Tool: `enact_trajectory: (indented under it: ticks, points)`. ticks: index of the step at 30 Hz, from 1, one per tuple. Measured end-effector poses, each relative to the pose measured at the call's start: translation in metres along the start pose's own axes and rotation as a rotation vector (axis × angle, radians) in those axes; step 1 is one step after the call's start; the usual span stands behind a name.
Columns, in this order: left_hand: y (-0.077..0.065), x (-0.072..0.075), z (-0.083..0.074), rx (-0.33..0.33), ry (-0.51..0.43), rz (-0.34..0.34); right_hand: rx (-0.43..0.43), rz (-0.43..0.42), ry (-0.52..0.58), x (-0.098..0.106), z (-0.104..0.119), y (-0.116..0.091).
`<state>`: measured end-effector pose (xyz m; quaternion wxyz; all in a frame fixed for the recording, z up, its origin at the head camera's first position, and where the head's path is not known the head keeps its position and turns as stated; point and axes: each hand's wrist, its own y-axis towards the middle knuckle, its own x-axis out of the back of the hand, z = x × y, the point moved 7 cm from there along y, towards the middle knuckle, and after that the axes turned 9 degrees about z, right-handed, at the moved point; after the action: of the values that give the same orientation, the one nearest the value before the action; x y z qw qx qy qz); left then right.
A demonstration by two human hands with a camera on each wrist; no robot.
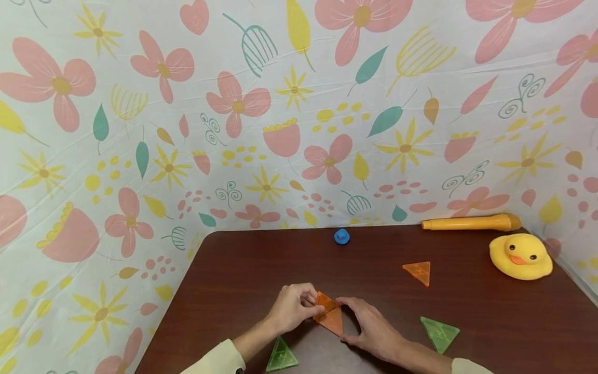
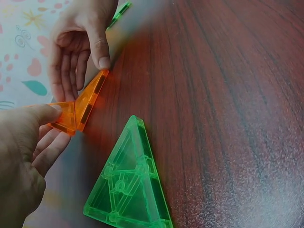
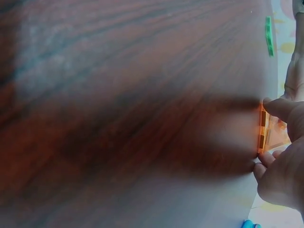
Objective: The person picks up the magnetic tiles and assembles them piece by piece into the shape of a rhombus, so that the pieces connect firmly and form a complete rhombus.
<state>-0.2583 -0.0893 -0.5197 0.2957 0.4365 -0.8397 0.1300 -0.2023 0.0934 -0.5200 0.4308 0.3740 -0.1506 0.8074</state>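
Two see-through orange triangular magnetic tiles meet along an edge at a slant, near the table's front in the head view. My left hand pinches one orange tile between thumb and fingers. My right hand grips the other orange tile by its edge, thumb at one corner and fingertips at another. In the right wrist view, that tile's edge shows dark magnets between thumb and fingers. A green triangular tile lies beside my left forearm. Another green tile is to the right of my right hand.
A third orange tile lies farther back on the brown table. Along the back are a small blue duck and a yellow-orange toy microphone. A larger yellow duck sits at the right. Flowered cloth hangs behind.
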Motion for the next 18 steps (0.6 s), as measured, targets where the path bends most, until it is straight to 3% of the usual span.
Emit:
enact_trajectory:
  ticks: [18]
  points:
    - [0.0004, -0.0019, -0.0093, -0.06, 0.076, 0.024, 0.008, -0.024, -0.012, 0.002, 0.0013, 0.0018]
